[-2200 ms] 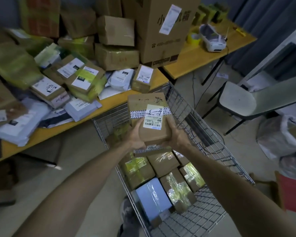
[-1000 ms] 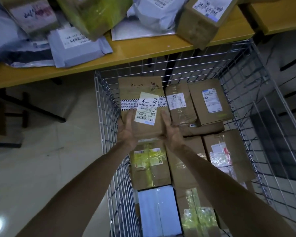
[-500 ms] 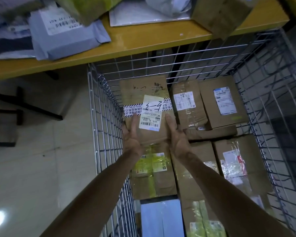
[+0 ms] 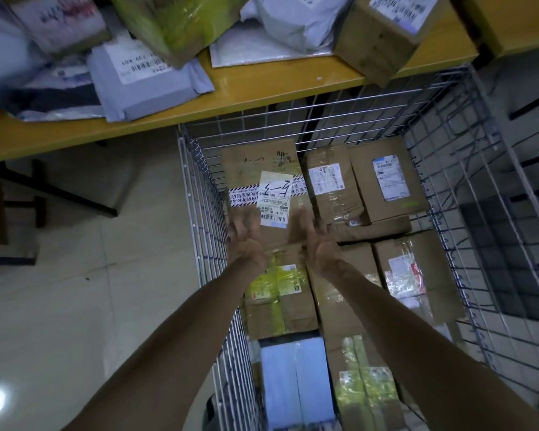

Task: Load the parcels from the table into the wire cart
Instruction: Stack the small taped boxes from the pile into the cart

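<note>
while both arms reach down into the cart (image 4: 199,194), the box (image 4: 262,163) with the striped tape and white label lies flat in its far left corner, against the left wire wall and just beside a taped box (image 4: 332,185) on its right. the left hand (image 4: 245,241) and right hand (image 4: 316,241) lie on the box's near end, 1 on each side of the label. each grip is wide: the fingers (image 4: 242,220) are straight and flat on the cardboard, curled round nothing, though the right hand's are blurred. a yellow-taped box (image 4: 277,297) lies just nearer the person than the box. a labelled box (image 4: 386,178) sits in the far right corner, and a pale blue parcel (image 4: 293,384) lies nearest of all. past the cart, the table (image 4: 262,88) carries a grey mailer (image 4: 150,79), a white bag (image 4: 296,23) and a brown box (image 4: 383,35) that overhangs its edge above the cart.
</note>
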